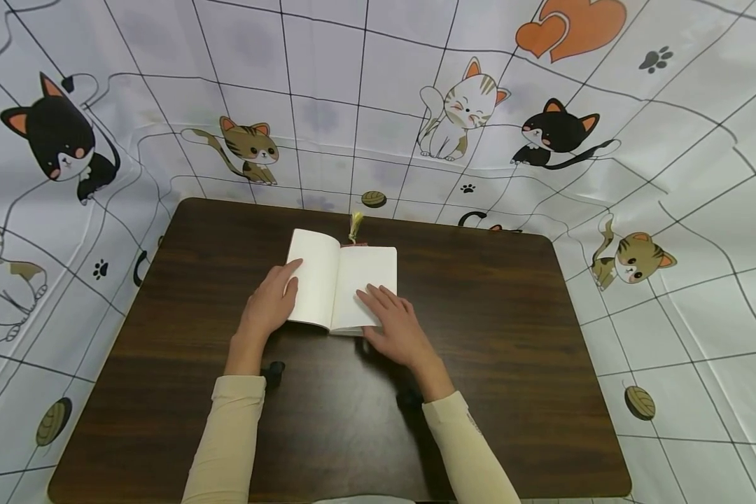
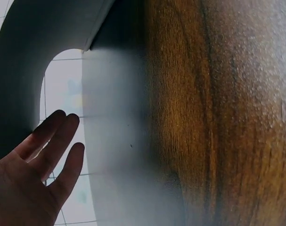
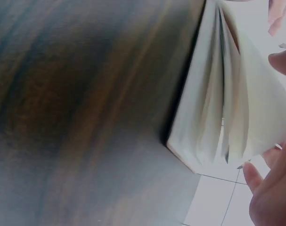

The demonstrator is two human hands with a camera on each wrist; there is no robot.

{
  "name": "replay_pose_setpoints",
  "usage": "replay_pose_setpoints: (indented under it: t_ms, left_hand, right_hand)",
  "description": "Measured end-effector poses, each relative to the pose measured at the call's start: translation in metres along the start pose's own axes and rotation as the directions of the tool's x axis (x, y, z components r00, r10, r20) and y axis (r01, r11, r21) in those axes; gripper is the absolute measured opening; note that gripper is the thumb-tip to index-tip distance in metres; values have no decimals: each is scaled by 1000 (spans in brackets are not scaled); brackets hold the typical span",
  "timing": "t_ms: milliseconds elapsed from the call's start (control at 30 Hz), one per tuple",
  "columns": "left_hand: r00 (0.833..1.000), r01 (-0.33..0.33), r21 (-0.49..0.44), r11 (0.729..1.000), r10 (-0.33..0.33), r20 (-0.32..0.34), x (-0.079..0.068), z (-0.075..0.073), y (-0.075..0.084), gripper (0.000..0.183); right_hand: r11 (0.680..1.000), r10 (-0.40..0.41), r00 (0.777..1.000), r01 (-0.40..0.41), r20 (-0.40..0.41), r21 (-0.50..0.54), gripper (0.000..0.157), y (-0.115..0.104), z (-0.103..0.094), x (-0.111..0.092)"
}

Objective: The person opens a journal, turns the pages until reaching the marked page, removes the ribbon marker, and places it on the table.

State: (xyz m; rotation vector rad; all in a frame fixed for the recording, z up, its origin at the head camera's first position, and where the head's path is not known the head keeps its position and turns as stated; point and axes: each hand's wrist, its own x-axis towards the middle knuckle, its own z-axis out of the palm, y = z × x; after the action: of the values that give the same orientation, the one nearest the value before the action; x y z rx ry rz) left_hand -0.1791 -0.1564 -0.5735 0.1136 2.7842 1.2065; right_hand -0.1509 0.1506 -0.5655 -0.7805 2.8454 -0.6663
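An open book [image 1: 318, 280] with blank cream pages lies on the dark wooden table. My left hand [image 1: 269, 297] rests at the outer edge of the left page, its fingers extended. In the left wrist view, three fingers of that hand [image 2: 51, 165] show beside a dark, curved sheet. Across the right page my right hand [image 1: 397, 323] lies with its fingers straight, the thumb at the lower edge. Seen from the right wrist, the book's leaves [image 3: 227, 103] stand slightly fanned, with the right thumb [image 3: 283, 61] at their edge.
A yellow tassel [image 1: 355, 222] sticks out past the book's top edge. The brown table [image 1: 498, 350] has rounded corners. White cloth with cat drawings [image 1: 327, 91] hangs behind it and at both sides. A pale rounded edge [image 1: 364, 499] shows at the near side.
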Motion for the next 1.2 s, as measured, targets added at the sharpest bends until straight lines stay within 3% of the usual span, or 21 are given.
replay_pose_setpoints:
  t_ms: [233, 400, 500, 667, 867, 1067, 1200]
  left_hand:
    - [1000, -4, -12, 1000, 4, -3, 1, 2, 0, 52]
    - [1000, -12, -26, 1000, 12, -5, 2, 2, 1, 52]
    - [1000, -2, -52, 999, 2, -1, 2, 2, 2, 54]
    - [1000, 21, -156, 988, -18, 18, 3, 4, -1, 64]
    - [1000, 25, -345, 938, -19, 21, 4, 5, -2, 71]
    - [995, 76, -382, 921, -46, 88, 2, 0, -2, 74]
    - [990, 81, -418, 905, -24, 139, 1, -2, -6, 69]
  right_hand:
    - [1000, 10, 998, -9, -58, 15, 74, -5, -5, 1]
    - [998, 63, 979, -62, -192, 9, 97, -11, 0, 8]
    - [995, 99, 970, -97, -224, 20, 106, -18, 5, 15]
    - [996, 84, 987, -85, -140, 1, 88, -34, 16, 22]
    - [999, 15, 999, -17, -31, -48, 71, -54, 27, 23]
    - [998, -38, 999, 39, 31, -41, 67, -62, 34, 24]
    - [1000, -24, 1000, 24, 19, 12, 65, -58, 31, 25]
